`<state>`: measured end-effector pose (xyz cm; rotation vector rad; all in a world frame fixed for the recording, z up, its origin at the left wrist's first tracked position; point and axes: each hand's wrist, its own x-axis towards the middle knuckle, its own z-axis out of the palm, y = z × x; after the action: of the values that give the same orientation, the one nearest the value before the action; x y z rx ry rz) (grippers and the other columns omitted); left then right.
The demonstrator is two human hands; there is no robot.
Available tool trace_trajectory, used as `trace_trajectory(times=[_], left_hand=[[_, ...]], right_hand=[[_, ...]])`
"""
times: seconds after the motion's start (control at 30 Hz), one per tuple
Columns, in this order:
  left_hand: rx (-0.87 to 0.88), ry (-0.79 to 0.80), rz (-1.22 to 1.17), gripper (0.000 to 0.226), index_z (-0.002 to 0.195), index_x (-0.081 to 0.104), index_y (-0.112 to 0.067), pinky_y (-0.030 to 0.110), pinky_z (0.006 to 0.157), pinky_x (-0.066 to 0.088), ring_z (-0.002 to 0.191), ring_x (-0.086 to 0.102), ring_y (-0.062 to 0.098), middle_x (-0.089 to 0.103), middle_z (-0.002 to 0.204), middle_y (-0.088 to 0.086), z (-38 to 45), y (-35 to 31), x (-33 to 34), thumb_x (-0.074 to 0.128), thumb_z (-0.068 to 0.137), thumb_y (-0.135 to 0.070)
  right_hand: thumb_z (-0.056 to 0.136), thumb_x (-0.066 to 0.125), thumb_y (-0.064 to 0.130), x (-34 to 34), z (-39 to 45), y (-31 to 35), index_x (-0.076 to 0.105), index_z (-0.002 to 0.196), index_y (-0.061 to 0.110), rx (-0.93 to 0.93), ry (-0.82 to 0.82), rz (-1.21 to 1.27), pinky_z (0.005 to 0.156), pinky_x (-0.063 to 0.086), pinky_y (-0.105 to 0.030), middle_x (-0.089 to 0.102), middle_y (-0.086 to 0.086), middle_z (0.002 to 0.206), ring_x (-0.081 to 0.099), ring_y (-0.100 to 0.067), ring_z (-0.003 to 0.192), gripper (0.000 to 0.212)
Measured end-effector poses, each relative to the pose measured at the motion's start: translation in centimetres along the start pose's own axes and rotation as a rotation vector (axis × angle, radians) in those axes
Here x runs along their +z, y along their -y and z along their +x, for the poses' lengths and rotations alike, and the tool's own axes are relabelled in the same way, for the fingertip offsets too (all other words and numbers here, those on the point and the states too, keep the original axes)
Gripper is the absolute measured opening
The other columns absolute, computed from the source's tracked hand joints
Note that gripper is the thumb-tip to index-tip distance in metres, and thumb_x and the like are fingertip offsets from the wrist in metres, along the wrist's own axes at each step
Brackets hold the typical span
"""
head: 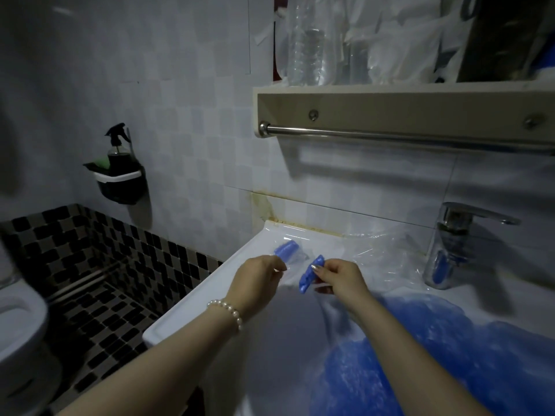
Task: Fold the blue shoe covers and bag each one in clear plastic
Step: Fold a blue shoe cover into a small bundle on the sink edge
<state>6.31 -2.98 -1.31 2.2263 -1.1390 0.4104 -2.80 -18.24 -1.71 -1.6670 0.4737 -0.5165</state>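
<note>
right hand [339,277]: pinches folded cover [310,274], frame centre
left hand [258,280]: pinches clear bag [295,259]
tip: hold the bag mouth wide, slide cover in end-first

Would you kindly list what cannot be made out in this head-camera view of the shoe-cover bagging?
- Clear plastic bag pinched by the left hand: blurred, edges unclear.
- Folded blue shoe cover in the right hand: fold hidden by fingers.
- Loose blue shoe-cover pile: cut off at the frame edge, count unknowable.
- Shelf items: dim, cropped at top.
</note>
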Motion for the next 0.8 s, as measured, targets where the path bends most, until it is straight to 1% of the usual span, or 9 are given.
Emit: trace_trajectory(times=[0.07,0.13,0.3,0.37,0.43,0.53,0.63,0.7,0.8], left_hand=[[-0.066,-0.058,-0.112,0.003,0.087,0.061,-0.014,0.030,0.071,0.053,0.075,0.065,0.021,0.069,0.083,0.004,-0.3,-0.1,-1.1,0.062,0.089,-0.013],[-0.177,-0.047,-0.287,0.014,0.087,0.051,-0.019,0.024,0.067,0.056,0.073,0.066,0.011,0.067,0.081,-0.001,-0.5,-0.3,-2.2,0.063,0.089,-0.011],[-0.344,-0.061,-0.598,0.014,0.082,0.056,-0.009,0.018,0.057,0.052,0.066,0.067,0.011,0.071,0.085,0.007,-0.8,-0.2,-4.5,0.059,0.087,0.004],[-0.308,-0.055,-0.533,0.019,0.077,0.064,-0.010,0.022,0.065,0.054,0.068,0.067,0.011,0.072,0.085,0.008,-1.1,0.1,-5.2,0.061,0.084,0.008],[-0.211,-0.051,-0.386,0.016,0.084,0.073,-0.008,0.023,0.073,0.055,0.072,0.067,0.010,0.073,0.082,0.004,-1.5,0.3,-6.0,0.063,0.082,0.005],[-0.036,-0.052,-0.196,0.022,0.096,0.075,-0.010,0.017,0.073,0.052,0.076,0.064,0.007,0.072,0.094,0.001,-2.1,0.5,-6.9,0.064,0.079,0.000],[0.074,-0.009,-0.027,0.037,0.115,0.068,-0.012,0.014,0.082,0.049,0.097,0.059,0.009,0.061,0.122,-0.001,-2.7,0.5,-7.1,0.059,0.082,0.004],[0.086,-0.062,0.078,0.044,0.124,0.061,-0.014,0.017,0.089,0.047,0.112,0.053,0.012,0.055,0.131,-0.004,-3.4,0.3,-6.7,0.057,0.084,0.003],[0.085,-0.166,0.200,0.046,0.116,0.066,-0.016,0.018,0.071,0.048,0.097,0.059,0.016,0.063,0.121,-0.004,-4.6,-0.2,-6.0,0.071,0.073,-0.001]], right_hand=[[0.091,0.058,0.007,0.5,-0.2,0.4,0.063,0.081,0.007,-0.073,0.059,-0.014,0.066,0.053,-0.019,0.061,-0.012,0.080,0.061,-0.020,0.077,0.011],[0.092,0.057,0.006,1.1,-0.6,0.7,0.061,0.080,0.011,-0.146,0.052,-0.007,0.066,0.052,-0.017,0.062,-0.008,0.078,0.061,-0.019,0.078,0.014],[0.091,0.054,-0.003,2.4,-2.8,2.6,0.060,0.086,0.005,-0.517,0.073,-0.094,0.073,0.051,-0.017,0.066,-0.003,0.082,0.065,-0.012,0.074,0.012],[0.089,0.055,0.002,3.2,-3.6,3.0,0.064,0.091,0.005,-0.723,0.110,-0.270,0.078,0.049,-0.015,0.066,0.000,0.098,0.063,-0.006,0.085,0.010],[0.091,0.050,0.015,4.0,-4.2,3.1,0.065,0.096,0.006,-0.948,0.115,-0.512,0.086,0.050,-0.019,0.063,-0.004,0.117,0.061,-0.012,0.098,0.019],[0.091,0.044,0.021,5.1,-5.0,3.4,0.065,0.091,0.008,-1.136,0.090,-0.731,0.074,0.056,-0.027,0.064,-0.008,0.118,0.065,-0.021,0.081,0.025],[0.094,0.037,0.032,5.5,-5.4,3.8,0.064,0.097,0.011,-1.093,0.062,-0.765,0.064,0.055,-0.026,0.067,-0.007,0.103,0.063,-0.020,0.068,0.035],[0.092,0.038,0.031,5.5,-5.4,3.6,0.056,0.095,0.019,-1.039,0.054,-0.756,0.055,0.047,-0.018,0.067,-0.003,0.087,0.056,-0.015,0.059,0.022],[0.096,0.043,0.027,5.9,-5.9,3.1,0.049,0.095,0.023,-0.852,0.078,-0.684,0.061,0.040,-0.007,0.066,-0.003,0.086,0.052,-0.010,0.065,0.007]])
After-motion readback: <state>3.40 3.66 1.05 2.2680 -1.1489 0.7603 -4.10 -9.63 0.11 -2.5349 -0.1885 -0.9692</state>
